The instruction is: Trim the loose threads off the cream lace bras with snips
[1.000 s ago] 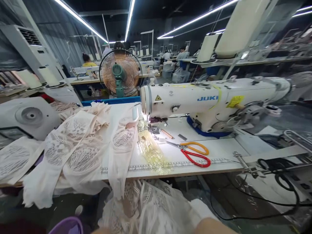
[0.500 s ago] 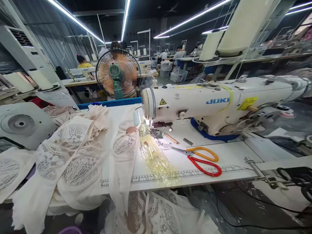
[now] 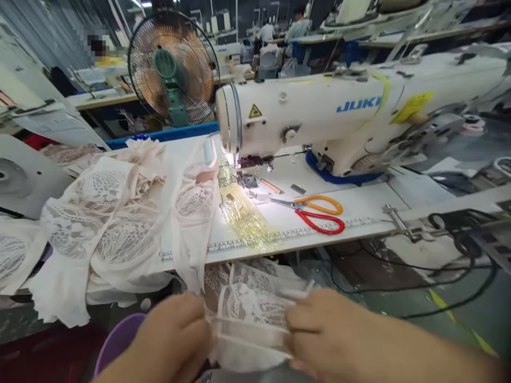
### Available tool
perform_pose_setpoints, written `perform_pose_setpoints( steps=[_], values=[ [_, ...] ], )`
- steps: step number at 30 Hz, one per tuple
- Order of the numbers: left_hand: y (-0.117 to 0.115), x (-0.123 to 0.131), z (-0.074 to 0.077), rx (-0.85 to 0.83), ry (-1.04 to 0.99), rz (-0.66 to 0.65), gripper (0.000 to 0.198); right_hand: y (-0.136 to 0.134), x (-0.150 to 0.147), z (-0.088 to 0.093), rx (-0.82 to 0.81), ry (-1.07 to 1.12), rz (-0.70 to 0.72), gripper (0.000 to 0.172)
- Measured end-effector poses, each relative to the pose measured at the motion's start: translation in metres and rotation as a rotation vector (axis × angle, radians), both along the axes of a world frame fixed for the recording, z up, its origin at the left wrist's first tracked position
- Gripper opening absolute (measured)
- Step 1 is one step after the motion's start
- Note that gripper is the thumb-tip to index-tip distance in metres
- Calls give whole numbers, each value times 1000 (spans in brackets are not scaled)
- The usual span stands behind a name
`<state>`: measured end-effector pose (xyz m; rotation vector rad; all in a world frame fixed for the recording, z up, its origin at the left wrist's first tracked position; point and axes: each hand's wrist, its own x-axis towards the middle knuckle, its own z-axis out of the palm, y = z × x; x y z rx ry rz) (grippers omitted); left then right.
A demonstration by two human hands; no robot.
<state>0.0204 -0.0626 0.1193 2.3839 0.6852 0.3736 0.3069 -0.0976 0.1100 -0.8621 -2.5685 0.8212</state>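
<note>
A cream lace bra (image 3: 253, 340) is stretched between my two hands below the table's front edge, in front of my lap. My left hand (image 3: 175, 332) is closed on its left side, and my right hand (image 3: 325, 332) is closed on its right side; both are somewhat blurred and the fingertips are hidden. More pale lace lies behind the held part. Above my left hand, another lace bra (image 3: 194, 205) lies beside the needle area and hangs over the edge. The white sewing machine (image 3: 303, 117) stands beyond with its lamp lit.
Scissors (image 3: 315, 213) with orange and red handles lie on the table (image 3: 359, 205), right of yellowish tape (image 3: 243, 213) under the needle. A heap of lace bras (image 3: 115, 229) covers the left side. A purple bin (image 3: 114, 340) stands below. Behind is a fan (image 3: 173, 69); people sit farther off.
My hands have come into view from below, and they now grip the lace bra that lay under the table edge. The view has tilted downward.
</note>
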Motion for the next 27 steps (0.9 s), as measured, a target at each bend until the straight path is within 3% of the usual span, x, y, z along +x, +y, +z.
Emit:
perform_pose_setpoints(
  steps=[3, 6, 8, 13, 19, 27],
  values=[
    [9, 10, 10, 376, -52, 130, 18, 7, 7, 20, 188, -157, 26, 22],
    [3, 35, 19, 642, -168, 51, 20, 8, 9, 24, 234, -74, -48, 21],
    [-3, 55, 20, 634, -163, -29, 20, 5, 9, 20, 250, 8, -107, 20],
    [0, 87, 10, 348, -20, -65, 14, -5, 7, 8, 242, 187, -228, 15],
    [1, 85, 9, 313, -76, -50, 18, -10, 4, 7, 158, 200, -337, 16],
    [1, 84, 10, 376, -66, 8, 19, -8, 2, 4, 239, 280, -369, 9]
  ],
)
